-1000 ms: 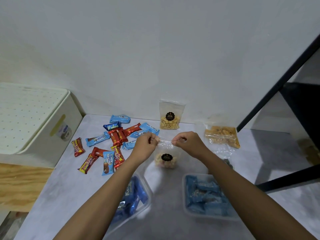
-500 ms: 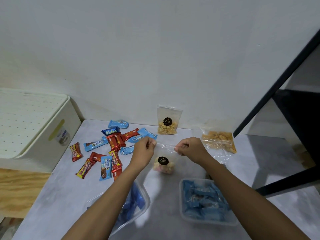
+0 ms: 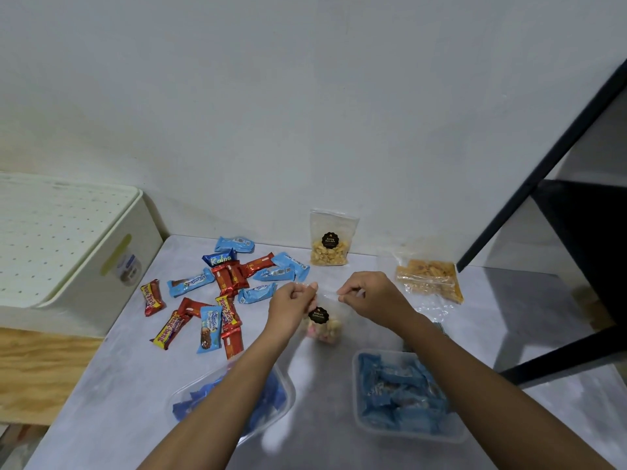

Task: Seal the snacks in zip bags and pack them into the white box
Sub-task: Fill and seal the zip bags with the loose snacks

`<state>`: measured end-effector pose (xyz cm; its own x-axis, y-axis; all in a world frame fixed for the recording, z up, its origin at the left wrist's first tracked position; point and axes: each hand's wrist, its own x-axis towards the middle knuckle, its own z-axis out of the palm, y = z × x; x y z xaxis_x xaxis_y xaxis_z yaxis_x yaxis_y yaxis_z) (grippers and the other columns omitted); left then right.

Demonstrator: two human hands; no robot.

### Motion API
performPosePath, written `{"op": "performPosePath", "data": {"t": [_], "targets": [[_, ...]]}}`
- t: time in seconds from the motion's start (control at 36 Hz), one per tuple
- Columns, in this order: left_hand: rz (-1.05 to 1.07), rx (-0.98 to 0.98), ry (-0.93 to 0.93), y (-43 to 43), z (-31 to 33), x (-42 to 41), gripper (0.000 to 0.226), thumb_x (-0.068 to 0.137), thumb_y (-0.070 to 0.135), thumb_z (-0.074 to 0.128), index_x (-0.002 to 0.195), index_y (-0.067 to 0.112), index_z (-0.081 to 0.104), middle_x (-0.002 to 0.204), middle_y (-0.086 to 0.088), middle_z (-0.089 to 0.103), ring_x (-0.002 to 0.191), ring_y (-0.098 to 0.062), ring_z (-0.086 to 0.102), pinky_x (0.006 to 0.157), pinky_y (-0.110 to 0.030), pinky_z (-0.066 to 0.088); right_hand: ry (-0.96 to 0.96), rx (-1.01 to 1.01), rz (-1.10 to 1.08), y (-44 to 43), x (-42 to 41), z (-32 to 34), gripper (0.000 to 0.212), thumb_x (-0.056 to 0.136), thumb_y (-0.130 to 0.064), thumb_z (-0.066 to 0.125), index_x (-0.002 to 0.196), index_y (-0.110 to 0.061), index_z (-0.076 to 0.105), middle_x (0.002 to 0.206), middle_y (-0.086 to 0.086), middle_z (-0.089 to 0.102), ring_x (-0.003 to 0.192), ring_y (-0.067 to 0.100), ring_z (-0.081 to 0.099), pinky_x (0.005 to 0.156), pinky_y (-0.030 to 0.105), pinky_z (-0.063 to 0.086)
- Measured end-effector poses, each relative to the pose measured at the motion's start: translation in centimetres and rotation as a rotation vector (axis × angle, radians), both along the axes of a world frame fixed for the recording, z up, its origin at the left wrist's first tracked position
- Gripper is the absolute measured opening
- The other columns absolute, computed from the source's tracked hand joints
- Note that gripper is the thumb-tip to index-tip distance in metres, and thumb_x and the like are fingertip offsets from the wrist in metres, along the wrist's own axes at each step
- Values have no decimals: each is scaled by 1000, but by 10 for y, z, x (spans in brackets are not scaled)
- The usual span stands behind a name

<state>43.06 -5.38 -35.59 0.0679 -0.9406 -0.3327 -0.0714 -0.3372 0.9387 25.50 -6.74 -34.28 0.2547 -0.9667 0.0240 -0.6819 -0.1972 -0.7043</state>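
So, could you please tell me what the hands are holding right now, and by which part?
Both hold one clear zip bag of biscuits by its top edge: left hand at the left end, right hand at the right end.

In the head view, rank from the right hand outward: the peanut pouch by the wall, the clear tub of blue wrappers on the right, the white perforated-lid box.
From the right hand:
1. Peanut pouch, behind it at the wall.
2. Clear tub, nearer the camera.
3. White box, far left.

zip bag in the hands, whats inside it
The clear zip bag holds small pastel biscuits at its bottom, behind a round black label. Both hands, left hand and right hand, cover its top corners.
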Motion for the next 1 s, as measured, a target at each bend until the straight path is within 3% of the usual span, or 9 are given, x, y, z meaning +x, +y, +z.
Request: {"op": "performPosePath", "data": {"t": [0.14, 0.19, 0.36, 0.5, 0.61, 0.78, 1.0], "targets": [[-29, 41, 224, -2, 3, 4, 11, 88, 9, 58, 79, 6, 62, 72, -7, 66, 67, -12, 63, 70, -18, 54, -99, 170, -12, 0, 7, 6, 16, 75, -33, 74, 80, -17, 71, 66, -12, 60, 60, 5, 52, 63, 21, 45], [-69, 34, 258, -1, 3, 7, 10, 88, 9, 58, 81, 5, 63, 73, -8, 67, 64, -9, 64, 67, -15, 55, -107, 202, 5, 0, 12, 7, 18, 77, -34, 72, 79, -16, 71, 65, -13, 59, 58, 1, 51, 61, 16, 42], [-184, 26, 220, 0, 3, 17, 12, 90, 4, 54, 83, 6, 64, 73, -8, 67, 63, -7, 64, 66, -14, 54, -146, 252, 43, -2, 17, 11, 26, 86, -14, 60, 66, 3, 62, 61, 4, 54, 58, 10, 44, 61, 26, 37], [-206, 24, 242, 0, 5, 21, 15, 91, 2, 51, 83, 5, 63, 75, -8, 67, 64, -6, 65, 69, -14, 54, -129, 221, 2, -5, 25, 5, 38, 85, -15, 60, 50, -23, 48, 55, -4, 49, 57, 11, 44, 61, 28, 37], [-246, 24, 219, 0, 8, 22, 14, 92, 1, 49, 85, 2, 61, 77, -10, 64, 62, -3, 65, 67, -12, 54, -109, 221, -32, -8, 35, 9, 35, 85, -21, 63, 51, -24, 52, 54, -4, 52, 54, 9, 46, 59, 26, 40], [-247, 12, 151, -6, 8, 23, 14, 91, 0, 49, 84, 3, 62, 77, -11, 63, 60, -2, 65, 65, -12, 54, -92, 365, 20, -14, 32, 19, 16, 83, -10, 59, 78, 3, 67, 61, -2, 58, 56, 9, 54, 51, 18, 50], [-159, 22, 154, -15, 3, 16, 14, 90, 0, 52, 82, 3, 63, 77, -10, 66, 60, -4, 66, 66, -13, 55, -71, 439, 21, -12, 4, 21, 11, 84, -10, 61, 87, -2, 68, 73, 4, 67, 60, 9, 62, 55, 16, 52]]}}
